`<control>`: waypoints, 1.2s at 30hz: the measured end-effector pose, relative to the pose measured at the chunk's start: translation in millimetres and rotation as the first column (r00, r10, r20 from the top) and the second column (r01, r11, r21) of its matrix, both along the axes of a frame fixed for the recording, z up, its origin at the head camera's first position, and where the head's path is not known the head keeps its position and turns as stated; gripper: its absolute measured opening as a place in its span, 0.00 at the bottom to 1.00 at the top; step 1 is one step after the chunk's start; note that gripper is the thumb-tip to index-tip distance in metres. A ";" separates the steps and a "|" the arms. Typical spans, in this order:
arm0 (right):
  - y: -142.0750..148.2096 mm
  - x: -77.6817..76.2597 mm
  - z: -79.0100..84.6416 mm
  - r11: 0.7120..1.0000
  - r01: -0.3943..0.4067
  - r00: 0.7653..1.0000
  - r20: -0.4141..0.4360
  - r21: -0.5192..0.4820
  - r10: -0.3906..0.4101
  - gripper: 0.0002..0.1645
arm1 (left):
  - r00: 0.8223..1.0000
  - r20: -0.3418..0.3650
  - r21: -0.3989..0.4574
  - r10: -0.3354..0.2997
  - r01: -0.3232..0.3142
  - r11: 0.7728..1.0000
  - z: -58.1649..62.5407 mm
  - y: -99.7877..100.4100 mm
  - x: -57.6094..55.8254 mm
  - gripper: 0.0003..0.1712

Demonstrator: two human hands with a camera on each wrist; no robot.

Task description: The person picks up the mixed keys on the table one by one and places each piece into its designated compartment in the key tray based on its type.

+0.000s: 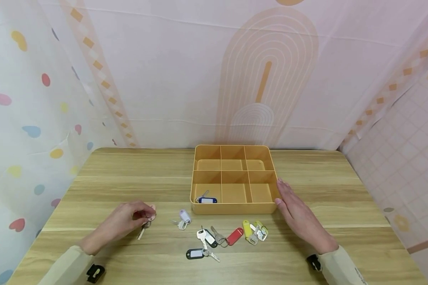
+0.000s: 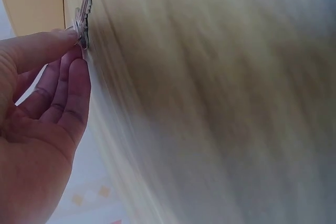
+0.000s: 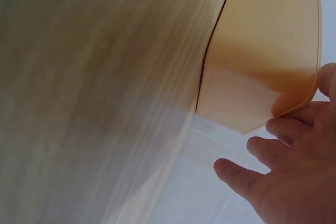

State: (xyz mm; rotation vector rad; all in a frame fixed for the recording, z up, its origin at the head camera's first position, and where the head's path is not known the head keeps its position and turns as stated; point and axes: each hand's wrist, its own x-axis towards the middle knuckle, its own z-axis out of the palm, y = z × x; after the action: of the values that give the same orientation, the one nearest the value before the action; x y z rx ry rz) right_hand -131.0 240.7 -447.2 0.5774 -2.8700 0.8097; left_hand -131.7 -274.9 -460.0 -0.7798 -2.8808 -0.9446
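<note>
Thumb and fingertips of my left hand [image 1: 126,217] pinch a key with a pink tag [image 1: 153,208], low over the left of the table. In the left wrist view the metal key [image 2: 86,17] points up from the thumb tip, and the tag is hidden. My right hand [image 1: 301,213] rests its extended fingers against the right front corner of a yellow-orange six-compartment tray [image 1: 233,209]. The right wrist view shows these fingers [image 3: 268,153] spread along the tray wall [image 3: 252,66]. A key with a blue tag [image 1: 207,200] lies in the front left compartment.
Before the tray lie keys with a lilac tag [image 1: 185,216], black tags [image 1: 195,253], a red tag [image 1: 235,236] and yellow tags [image 1: 247,229]. The wooden table [image 1: 146,174] ends at a patterned cloth backdrop [image 1: 171,79].
</note>
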 end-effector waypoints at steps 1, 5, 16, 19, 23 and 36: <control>0.0 0.0 0.0 1.000 -0.001 1.000 0.000 -0.001 0.001 0.36 | 1.000 -0.003 0.005 0.001 -0.001 1.000 0.4 -0.1 0.3 0.13; -0.2 -0.1 0.0 1.000 -0.002 1.000 0.002 -0.005 0.002 0.36 | 0.999 -0.035 0.030 0.004 -0.003 1.000 1.8 -0.8 1.4 0.12; 0.0 1.0 -0.2 1.000 0.002 1.000 0.014 -0.010 -0.002 0.37 | 0.997 -0.068 0.059 0.034 -0.030 0.998 11.9 0.3 5.7 0.14; 0.1 1.3 -0.5 1.000 0.003 1.000 0.015 -0.010 -0.003 0.37 | 0.993 -0.117 0.078 0.019 -0.009 0.997 14.2 1.5 6.5 0.16; 0.3 1.1 -0.9 1.000 0.006 1.000 0.018 -0.005 -0.006 0.37 | 0.983 -0.184 0.092 0.013 0.004 0.996 17.6 3.7 7.7 0.17; 0.8 0.6 -0.7 1.000 0.004 1.000 0.015 -0.003 -0.004 0.37 | 0.958 -0.283 0.127 0.050 -0.014 0.992 34.3 21.0 14.0 0.18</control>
State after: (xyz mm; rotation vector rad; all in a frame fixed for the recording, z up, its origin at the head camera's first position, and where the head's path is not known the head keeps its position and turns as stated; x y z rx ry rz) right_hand -130.4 241.5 -447.8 0.5673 -2.8825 0.8207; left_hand -117.7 -253.9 -425.7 -0.7846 -2.5540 -0.9127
